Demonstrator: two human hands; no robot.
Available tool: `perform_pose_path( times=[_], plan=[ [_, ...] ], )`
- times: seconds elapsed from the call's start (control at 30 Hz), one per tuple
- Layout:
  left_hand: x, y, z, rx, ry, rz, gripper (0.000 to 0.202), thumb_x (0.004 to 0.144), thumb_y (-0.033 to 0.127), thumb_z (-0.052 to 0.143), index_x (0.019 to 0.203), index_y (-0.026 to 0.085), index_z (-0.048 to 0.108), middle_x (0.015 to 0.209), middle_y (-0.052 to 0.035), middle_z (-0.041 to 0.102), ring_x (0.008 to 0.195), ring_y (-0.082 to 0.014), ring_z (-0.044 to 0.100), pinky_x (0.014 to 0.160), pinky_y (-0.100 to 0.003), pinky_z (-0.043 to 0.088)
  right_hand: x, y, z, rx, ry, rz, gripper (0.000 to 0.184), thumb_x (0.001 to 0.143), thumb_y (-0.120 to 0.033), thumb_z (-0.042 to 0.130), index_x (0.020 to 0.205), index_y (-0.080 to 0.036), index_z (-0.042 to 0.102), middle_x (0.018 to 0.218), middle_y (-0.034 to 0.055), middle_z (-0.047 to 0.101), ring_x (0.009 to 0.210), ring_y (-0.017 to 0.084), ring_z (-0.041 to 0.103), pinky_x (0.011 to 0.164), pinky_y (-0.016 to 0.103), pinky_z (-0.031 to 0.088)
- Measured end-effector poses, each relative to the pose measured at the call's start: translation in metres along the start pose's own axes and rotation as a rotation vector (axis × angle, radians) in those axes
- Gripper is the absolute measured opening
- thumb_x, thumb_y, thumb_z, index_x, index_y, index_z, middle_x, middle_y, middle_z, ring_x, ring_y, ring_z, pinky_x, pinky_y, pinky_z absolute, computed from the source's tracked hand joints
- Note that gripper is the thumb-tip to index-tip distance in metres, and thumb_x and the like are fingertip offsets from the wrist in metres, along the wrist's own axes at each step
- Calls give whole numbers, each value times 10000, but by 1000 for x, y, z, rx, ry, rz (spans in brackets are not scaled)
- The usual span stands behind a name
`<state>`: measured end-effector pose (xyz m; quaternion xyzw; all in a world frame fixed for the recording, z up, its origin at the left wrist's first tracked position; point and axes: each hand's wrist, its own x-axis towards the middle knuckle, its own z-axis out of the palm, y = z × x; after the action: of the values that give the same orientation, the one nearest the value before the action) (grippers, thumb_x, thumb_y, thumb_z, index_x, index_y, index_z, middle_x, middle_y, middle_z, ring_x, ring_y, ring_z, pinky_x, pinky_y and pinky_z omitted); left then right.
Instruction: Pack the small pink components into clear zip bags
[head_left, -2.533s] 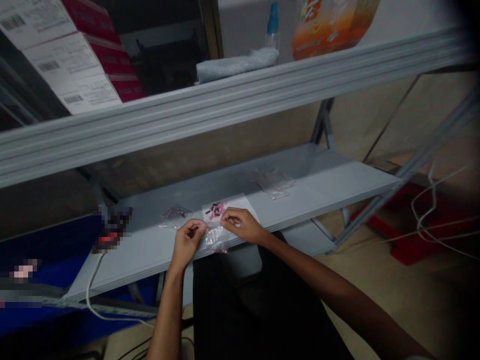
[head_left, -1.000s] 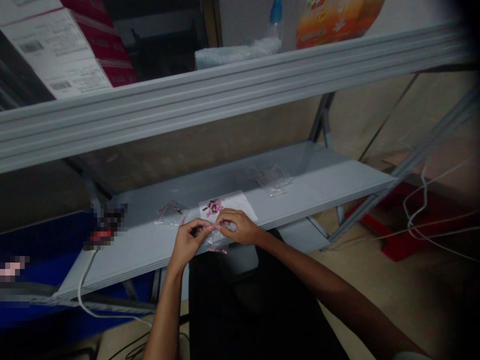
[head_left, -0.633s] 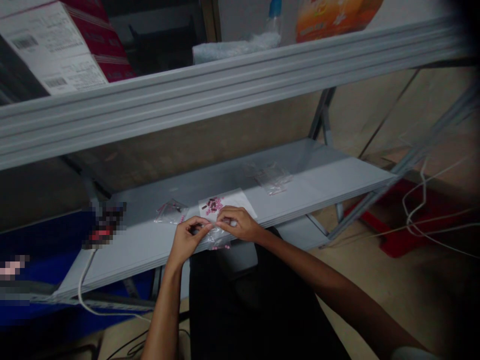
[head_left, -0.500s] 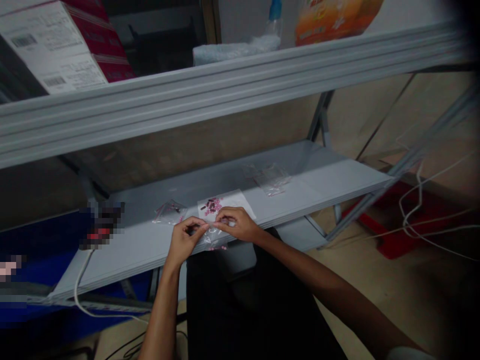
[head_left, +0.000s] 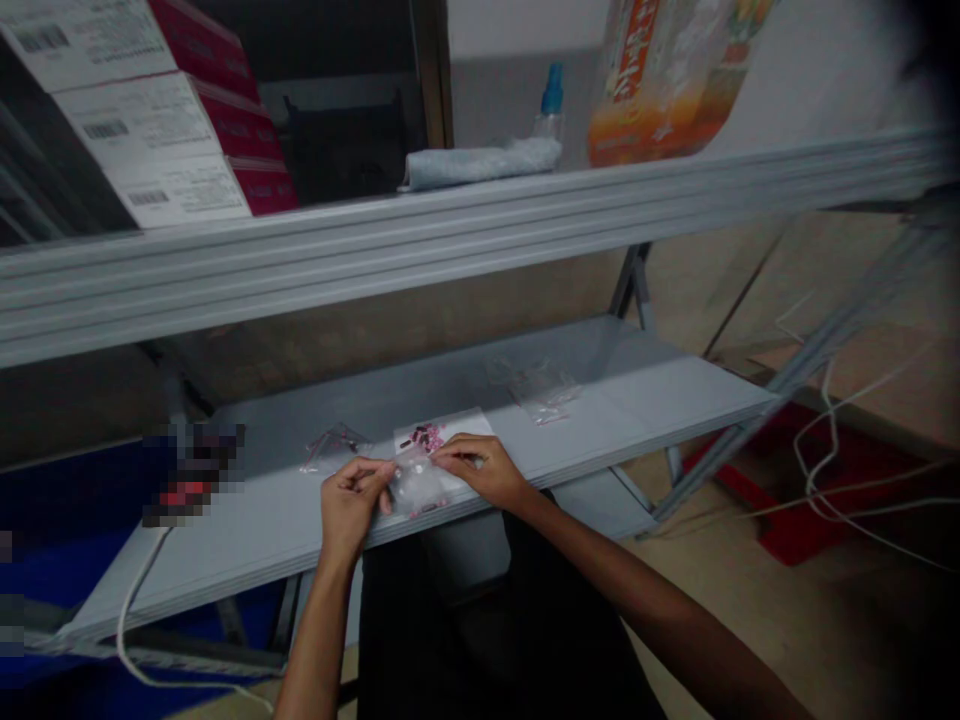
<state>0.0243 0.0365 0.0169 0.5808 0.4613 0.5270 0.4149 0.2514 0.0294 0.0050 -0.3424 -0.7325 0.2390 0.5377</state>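
A small clear plastic bag (head_left: 416, 488) with a few pink bits inside lies at the front edge of the grey lower shelf (head_left: 637, 390). My left hand (head_left: 349, 503) pinches its left side and my right hand (head_left: 480, 468) pinches its right top edge, both with fingers closed. Just behind the bag, a white sheet (head_left: 457, 428) carries a little heap of pink and dark small parts (head_left: 424, 437). Another small clear bag with pink parts (head_left: 330, 447) rests to the left of the sheet.
A few empty clear bags (head_left: 536, 385) lie further right on the shelf. A white cable (head_left: 142, 600) hangs off its left end. The upper shelf (head_left: 450, 240) holds red and white boxes (head_left: 165, 120), a cloth, a spray bottle (head_left: 550, 100) and an orange packet (head_left: 660, 80). White cables (head_left: 840, 470) trail on the floor at right.
The bag has been lowered from hanging between my hands onto the shelf edge. My hands stay pinched on it and sit slightly lower and left; the view tilted up a little.
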Motion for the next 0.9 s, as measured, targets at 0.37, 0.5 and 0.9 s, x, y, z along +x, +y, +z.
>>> perform_pose_path(
  times=[0.37, 0.5, 0.9],
  plan=[
    [6, -5, 10, -275, 488, 200, 537, 775, 248, 708, 1269, 186, 506, 1078, -109, 700, 1006, -231, 707, 904, -399, 552, -1, 31, -85, -1115, 84, 336, 679, 844, -25, 462, 1492, -196, 357, 1401, 196, 498, 1155, 312, 557, 923, 441, 472],
    [4, -8, 9, -163, 498, 262, 604, 778, 244, 685, 1334, 214, 451, 1137, -115, 662, 1011, -226, 695, 811, -363, 590, -2, 33, -85, -1080, 35, 439, 698, 819, 45, 391, 1480, -177, 362, 1299, 193, 577, 989, 258, 652, 833, 362, 515],
    [-3, 11, 3, -86, -109, 244, 442, 730, 271, 772, 1151, 213, 649, 1320, -130, 541, 1097, -259, 612, 739, -301, 555, -3, -31, -39, -366, 142, -137, 339, 901, -61, 447, 1117, -194, 671, 1061, 95, 689, 1032, 212, 641, 940, 373, 512]
  ],
)
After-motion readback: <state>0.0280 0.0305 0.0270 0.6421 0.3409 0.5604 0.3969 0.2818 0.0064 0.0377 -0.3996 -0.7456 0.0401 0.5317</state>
